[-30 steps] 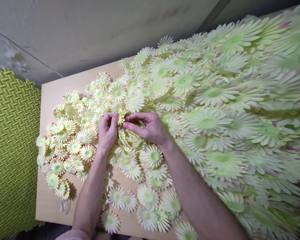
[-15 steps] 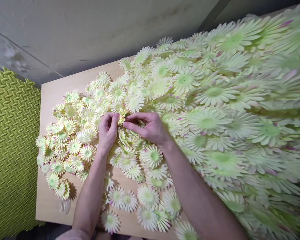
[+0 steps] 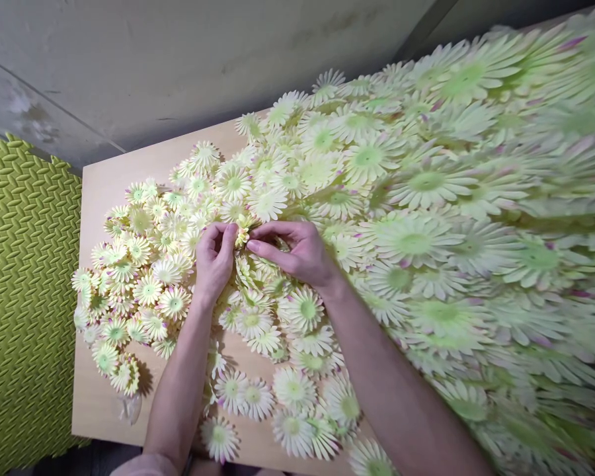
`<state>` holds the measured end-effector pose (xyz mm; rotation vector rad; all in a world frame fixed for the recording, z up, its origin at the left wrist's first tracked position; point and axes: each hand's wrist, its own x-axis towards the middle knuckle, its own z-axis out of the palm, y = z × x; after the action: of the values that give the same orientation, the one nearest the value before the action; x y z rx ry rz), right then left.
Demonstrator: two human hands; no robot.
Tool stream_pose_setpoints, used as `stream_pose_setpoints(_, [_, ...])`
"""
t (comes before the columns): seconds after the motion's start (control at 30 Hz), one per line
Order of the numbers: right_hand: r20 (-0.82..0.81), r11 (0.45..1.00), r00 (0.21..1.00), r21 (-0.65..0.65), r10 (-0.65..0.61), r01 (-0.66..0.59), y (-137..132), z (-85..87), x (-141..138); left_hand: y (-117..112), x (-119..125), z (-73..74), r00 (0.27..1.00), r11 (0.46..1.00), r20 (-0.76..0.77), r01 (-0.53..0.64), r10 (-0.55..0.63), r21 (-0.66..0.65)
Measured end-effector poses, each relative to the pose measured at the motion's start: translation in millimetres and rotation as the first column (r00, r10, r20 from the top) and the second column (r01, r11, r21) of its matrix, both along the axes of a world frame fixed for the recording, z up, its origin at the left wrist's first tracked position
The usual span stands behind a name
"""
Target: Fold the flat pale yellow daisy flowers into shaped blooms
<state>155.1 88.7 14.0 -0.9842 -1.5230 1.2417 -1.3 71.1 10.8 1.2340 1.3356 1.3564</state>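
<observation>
Between my two hands is a small yellowish artificial flower point(image 3: 242, 233), its petals bunched up. My left hand point(image 3: 215, 254) pinches it from the left with thumb and forefinger. From the right, the thumb and forefinger of my right hand point(image 3: 292, 250) close on its edge; the exact contact is partly hidden. Beneath both hands lie loose pale-yellow artificial daisy heads point(image 3: 305, 309) with green centres and pink petal tips. A denser cluster of smaller flower heads point(image 3: 147, 289) sits left of my left hand.
A large heap of flower heads point(image 3: 426, 182) covers the right side of the wooden table point(image 3: 104, 396). Clear crumpled plastic point(image 3: 129, 406) lies near the front left edge. A grey wall point(image 3: 203, 59) rises behind, and a green woven-pattern foam mat point(image 3: 27, 297) stands at left.
The fingertips of my right hand have shifted very slightly right along the small flower. My left hand stays in place, and the piles look the same.
</observation>
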Motion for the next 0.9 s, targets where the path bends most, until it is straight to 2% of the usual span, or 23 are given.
stream_pose_setpoints(0.43, [-0.013,0.999,0.999,-0.012,-0.038,0.038,0,1.1,-1,0,0,0.7,1.000,1.000,-0.027,0.002,-0.002,-0.018])
stream_pose_setpoints(0.6, [-0.059,0.999,0.998,-0.028,-0.020,0.018,2,-0.1,0,-1,0,1.8,1.000,1.000,-0.029,-0.008,0.007,-0.019])
stream_pose_setpoints(0.7, [-0.136,0.996,0.991,-0.086,-0.020,0.009,4,-2.9,2,-1,-1,-1.7,1.000,0.999,-0.002,-0.030,0.030,-0.017])
stream_pose_setpoints(0.77, [-0.232,0.990,0.971,-0.139,-0.056,0.024,6,-4.7,5,0,-2,-5.8,0.997,0.998,0.057,-0.051,0.053,-0.028])
stream_pose_setpoints(0.9, [-0.372,0.952,0.885,-0.224,-0.281,0.208,11,-3.6,10,3,-3,-9.6,0.980,0.996,0.179,-0.076,0.082,-0.038])
